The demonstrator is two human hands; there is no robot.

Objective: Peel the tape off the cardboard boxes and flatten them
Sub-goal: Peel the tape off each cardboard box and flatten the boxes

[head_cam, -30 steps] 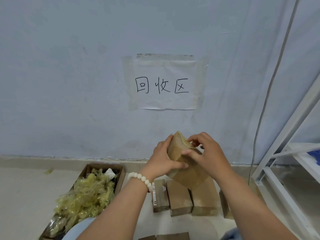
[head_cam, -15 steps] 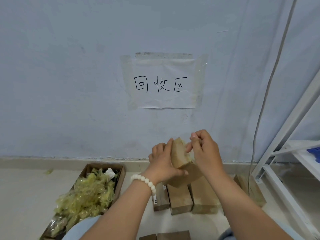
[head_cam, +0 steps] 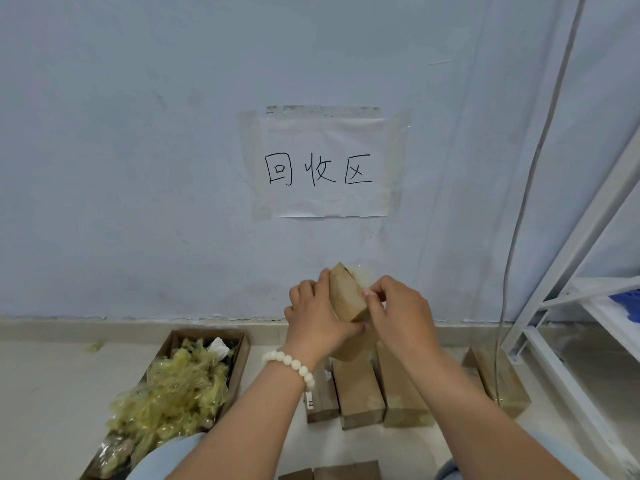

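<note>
Head view: left hand (head_cam: pixel 320 318) holds the small box (head_cam: pixel 346 296) in a closed grip while right hand (head_cam: pixel 398 315) pinches clear tape (head_cam: pixel 363 274), which could tear short if jerked.

The floor (head_cam: pixel 52 393) lies bare along its left side, from the wall (head_cam: pixel 138 168) back to the near edge, and a hand could pass there freely. The carton (head_cam: pixel 244 355), heaped with tape wads (head_cam: pixel 173 393), blocks the near left. A bare strip runs between it and the row of boxes (head_cam: pixel 360 393). Above the row's far end the left hand (head_cam: pixel 317 323) grips a small box (head_cam: pixel 346 299) and the right hand (head_cam: pixel 403 313) pinches its tape strip (head_cam: pixel 362 277). Right of the row, a lone box (head_cam: pixel 512 393) sits by a hanging cable (head_cam: pixel 502 306) and seems to touch the shelf frame (head_cam: pixel 571 247) (which closes the right side).
</note>
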